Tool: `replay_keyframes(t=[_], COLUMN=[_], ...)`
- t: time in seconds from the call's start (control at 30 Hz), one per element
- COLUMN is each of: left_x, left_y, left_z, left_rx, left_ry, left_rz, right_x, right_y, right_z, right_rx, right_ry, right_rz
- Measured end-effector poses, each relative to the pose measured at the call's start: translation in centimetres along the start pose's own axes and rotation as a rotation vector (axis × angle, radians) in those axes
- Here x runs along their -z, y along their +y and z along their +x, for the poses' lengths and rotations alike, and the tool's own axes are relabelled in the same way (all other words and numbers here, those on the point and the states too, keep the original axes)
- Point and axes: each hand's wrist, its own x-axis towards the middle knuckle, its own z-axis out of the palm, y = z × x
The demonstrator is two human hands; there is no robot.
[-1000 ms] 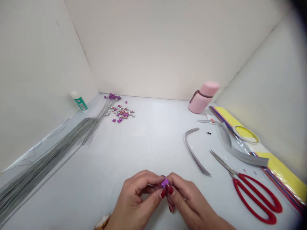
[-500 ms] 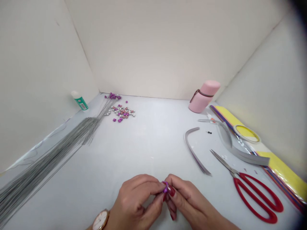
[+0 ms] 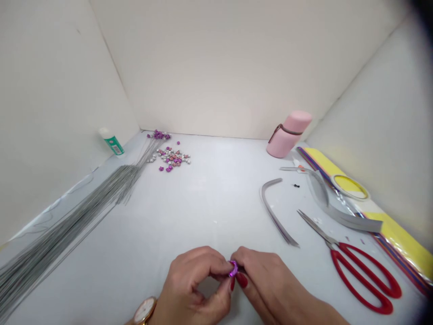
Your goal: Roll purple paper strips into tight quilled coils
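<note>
A small, shiny purple folded-paper star [image 3: 233, 269] sits between my two hands, low in the middle of the view. My left hand [image 3: 198, 282] pinches it between thumb and forefinger from the left. From the other side, my right hand [image 3: 269, 282] holds its right edge, index finger bent against it and red-nailed thumb just below. The star's far side is hidden by my fingers. Further up to the left lies a heap of small purple, silver and pinkish stars [image 3: 174, 158].
Left, a long bundle of thin grey wires [image 3: 84, 212] ends near purple stars [image 3: 158, 135]; a glue stick [image 3: 113, 142] stands behind. Right are red-handled scissors [image 3: 338, 246], silver strips [image 3: 270, 212], a tape roll [image 3: 350, 187], coloured sheets [image 3: 399, 243] and a pink flask [image 3: 286, 135].
My right thumb has slid off the star's front and down, and the fingers beneath have tucked out of sight. More of the purple star shows now.
</note>
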Motion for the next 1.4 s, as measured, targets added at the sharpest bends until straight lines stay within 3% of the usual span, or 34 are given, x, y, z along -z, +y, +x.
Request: replay_keyframes(t=[0.17, 0.43, 0.73, 0.83, 1.0, 1.13, 1.3, 1.4], left_x=[-0.2, -0.8, -1.3, -1.2, -0.6, -0.2, -0.2, -0.2], left_y=[-0.1, -0.2, -0.6, -0.6, -0.5, -0.7, -0.7, -0.4], left_z=[-0.1, -0.4, -0.9, -0.8, -0.7, -0.7, -0.5, -0.5], left_rx=[0.01, 0.036, 0.024, 0.104, 0.342, 0.37, 0.398, 0.329], left_ry=[0.03, 0.061, 0.14, 0.102, -0.059, -0.129, -0.115, -0.093], left_rz=[0.002, 0.029, 0.124, 0.057, -0.282, -0.41, -0.3, -0.247], right_x=[0.1, 0.8, -2.4, -2.9, -1.9, -2.2, -3.0, -2.9], right_y=[-0.3, -1.1, -0.8, -0.7, -0.7, -0.4, -0.4, -0.6], right_z=[-0.3, 0.5, 0.2, 0.1, 0.2, 0.1, 0.1, 0.0], right_rx=[0.083, 0.048, -0.137, -0.197, -0.484, -0.543, -0.606, -0.631], right_ry=[-0.006, -0.014, 0.126, 0.138, 0.03, 0.001, 0.063, 0.105], right_rz=[-0.192, -0.311, 0.094, 0.261, 0.784, 1.108, 1.167, 1.116])
